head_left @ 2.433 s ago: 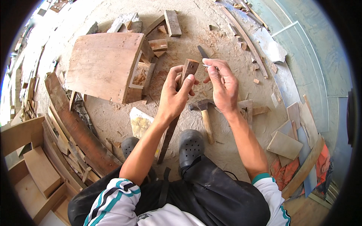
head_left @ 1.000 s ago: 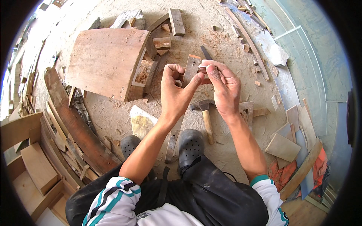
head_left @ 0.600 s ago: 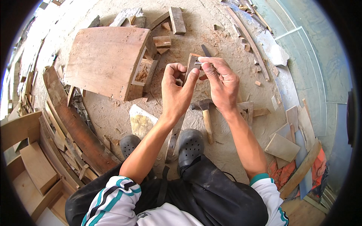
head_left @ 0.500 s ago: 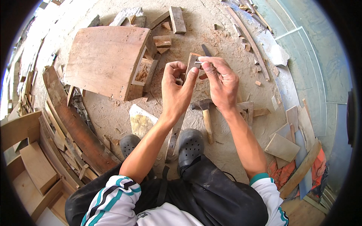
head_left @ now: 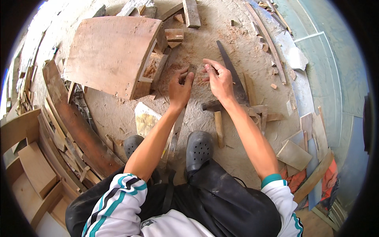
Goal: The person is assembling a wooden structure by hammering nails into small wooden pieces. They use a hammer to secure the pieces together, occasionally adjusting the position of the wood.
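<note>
My left hand [head_left: 180, 90] is closed around the upper part of a narrow wooden strip [head_left: 192, 68], whose top end shows above the thumb. The strip seems to run down below the hand toward my feet. Just right of it, my right hand [head_left: 219, 81] has thumb and fingers pinched together, apart from the strip; what they hold is too small to make out. A hammer with a dark head and wooden handle [head_left: 219, 128] lies on the ground below my right hand. Partly behind that hand lies a handsaw [head_left: 229, 65], its dark blade pointing away.
A wooden box-like piece with a curved panel [head_left: 110, 51] stands at the far left. Wood offcuts [head_left: 192, 14] lie behind it. Long boards [head_left: 75, 118] and an open wooden frame [head_left: 23, 130] fill the left; plywood scraps [head_left: 294, 155] and glass-like sheets [head_left: 325, 71] lie right.
The hands have drawn apart slightly, and the nail seen in my right fingers no longer shows clearly. My view has shifted, and more of the saw is uncovered.
</note>
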`<action>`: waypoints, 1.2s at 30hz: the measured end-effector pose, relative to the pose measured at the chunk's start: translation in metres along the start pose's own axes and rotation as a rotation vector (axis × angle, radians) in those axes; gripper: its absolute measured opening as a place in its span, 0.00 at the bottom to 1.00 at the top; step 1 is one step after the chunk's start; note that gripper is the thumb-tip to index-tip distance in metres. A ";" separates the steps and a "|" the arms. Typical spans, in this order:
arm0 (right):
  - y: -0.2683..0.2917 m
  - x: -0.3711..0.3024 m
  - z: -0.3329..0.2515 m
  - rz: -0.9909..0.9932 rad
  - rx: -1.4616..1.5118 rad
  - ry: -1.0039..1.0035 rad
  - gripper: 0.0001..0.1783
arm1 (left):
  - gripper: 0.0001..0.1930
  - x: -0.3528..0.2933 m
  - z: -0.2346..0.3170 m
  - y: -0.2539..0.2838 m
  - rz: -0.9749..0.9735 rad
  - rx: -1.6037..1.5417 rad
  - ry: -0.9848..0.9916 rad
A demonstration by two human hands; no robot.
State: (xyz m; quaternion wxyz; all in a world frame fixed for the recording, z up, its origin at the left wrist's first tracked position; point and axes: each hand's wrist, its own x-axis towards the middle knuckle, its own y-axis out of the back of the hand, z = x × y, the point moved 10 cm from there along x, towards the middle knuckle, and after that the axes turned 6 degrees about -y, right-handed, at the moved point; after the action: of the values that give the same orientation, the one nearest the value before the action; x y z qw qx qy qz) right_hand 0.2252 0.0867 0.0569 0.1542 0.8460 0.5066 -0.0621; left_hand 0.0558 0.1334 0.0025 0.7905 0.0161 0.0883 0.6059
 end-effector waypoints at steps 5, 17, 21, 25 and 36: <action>-0.006 0.016 0.024 0.069 -0.268 0.052 0.17 | 0.15 0.004 -0.017 0.007 0.086 0.403 -0.273; -0.022 0.020 0.060 0.050 -0.118 -0.014 0.11 | 0.11 -0.013 -0.008 -0.003 0.137 0.818 -0.454; -0.024 0.022 0.055 0.067 -0.210 0.127 0.09 | 0.10 -0.012 -0.007 -0.006 0.120 0.828 -0.462; -0.027 0.022 0.053 0.064 -0.274 0.164 0.08 | 0.10 -0.012 -0.003 -0.005 0.143 0.810 -0.489; -0.031 0.017 0.035 0.079 -0.418 0.312 0.08 | 0.11 -0.012 -0.004 -0.004 0.159 0.809 -0.507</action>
State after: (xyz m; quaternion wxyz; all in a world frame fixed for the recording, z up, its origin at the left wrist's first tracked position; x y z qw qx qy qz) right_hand 0.2082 0.1029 0.0132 0.2483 0.8142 0.4926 0.1811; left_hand 0.0560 0.1205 -0.0009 0.6688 0.4761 0.1196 0.5584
